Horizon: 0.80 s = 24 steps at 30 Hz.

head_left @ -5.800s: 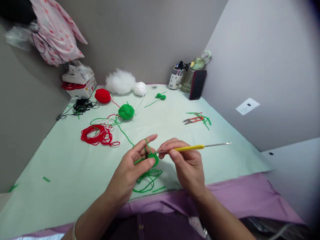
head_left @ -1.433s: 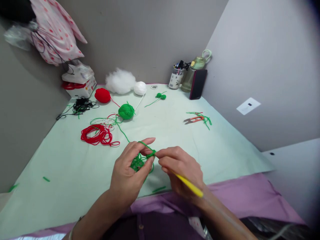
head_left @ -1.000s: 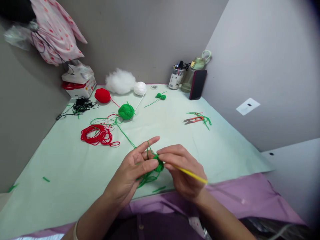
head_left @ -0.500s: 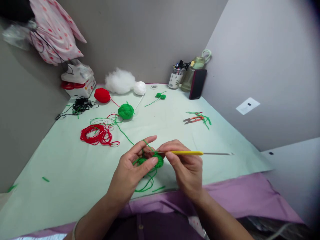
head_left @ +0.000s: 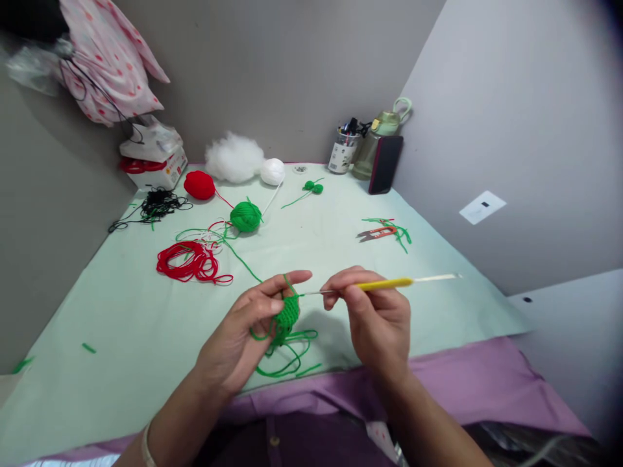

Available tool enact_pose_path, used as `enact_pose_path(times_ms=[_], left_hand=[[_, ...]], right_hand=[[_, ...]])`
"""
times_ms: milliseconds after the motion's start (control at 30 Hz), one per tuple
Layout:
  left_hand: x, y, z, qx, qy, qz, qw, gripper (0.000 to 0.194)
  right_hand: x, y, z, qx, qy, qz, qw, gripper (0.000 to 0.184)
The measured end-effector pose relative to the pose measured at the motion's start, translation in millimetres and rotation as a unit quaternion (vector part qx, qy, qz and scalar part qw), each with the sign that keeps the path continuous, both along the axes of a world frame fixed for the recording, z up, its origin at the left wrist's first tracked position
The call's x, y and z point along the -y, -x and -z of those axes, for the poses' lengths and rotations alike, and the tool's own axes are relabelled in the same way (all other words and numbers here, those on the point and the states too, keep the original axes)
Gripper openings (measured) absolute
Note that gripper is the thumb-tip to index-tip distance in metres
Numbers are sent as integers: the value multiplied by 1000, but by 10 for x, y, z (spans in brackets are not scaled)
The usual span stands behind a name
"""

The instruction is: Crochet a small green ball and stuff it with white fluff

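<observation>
My left hand (head_left: 248,324) pinches a green crochet piece (head_left: 287,313) between thumb and fingers, with green yarn running over the raised index finger. In my right hand (head_left: 372,318) is a crochet hook (head_left: 384,284) with a yellow handle, its far metal end pointing right. The hook's thin working tip reaches left to a green loop at the top edge of the piece. Loose green yarn (head_left: 292,363) hangs in loops below the piece. A strand leads back to the green yarn ball (head_left: 245,216).
Behind are a red yarn ball (head_left: 199,185), a white yarn ball (head_left: 272,171), white stuffing (head_left: 234,157) and small green crocheted pieces (head_left: 313,187). Red yarn (head_left: 187,262) lies left, thread snips (head_left: 377,233) right. A phone (head_left: 386,165) leans on a bottle (head_left: 368,152).
My right hand has moved right and the hook away from my left fingers, its outer end tipping up. My left hand has turned, so more of the green crochet piece shows.
</observation>
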<state>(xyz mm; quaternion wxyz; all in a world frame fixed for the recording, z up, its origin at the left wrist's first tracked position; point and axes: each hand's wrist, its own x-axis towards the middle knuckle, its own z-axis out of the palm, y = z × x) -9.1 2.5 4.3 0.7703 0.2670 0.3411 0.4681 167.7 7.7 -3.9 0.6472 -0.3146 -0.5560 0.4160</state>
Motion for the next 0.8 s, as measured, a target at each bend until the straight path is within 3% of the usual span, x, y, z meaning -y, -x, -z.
enact_pose_path(times_ms=[100, 433, 800], left_hand=[[27, -6, 2, -15, -28, 29, 999, 38], [88, -35, 57, -163, -126, 19, 978, 57], [62, -53, 23, -24, -67, 41, 997, 32]], right_hand=[[-43, 0, 6, -61, 60, -58, 995, 15], [18, 45, 39, 44, 34, -57, 997, 15], [15, 61, 22, 32, 18, -43, 998, 14]])
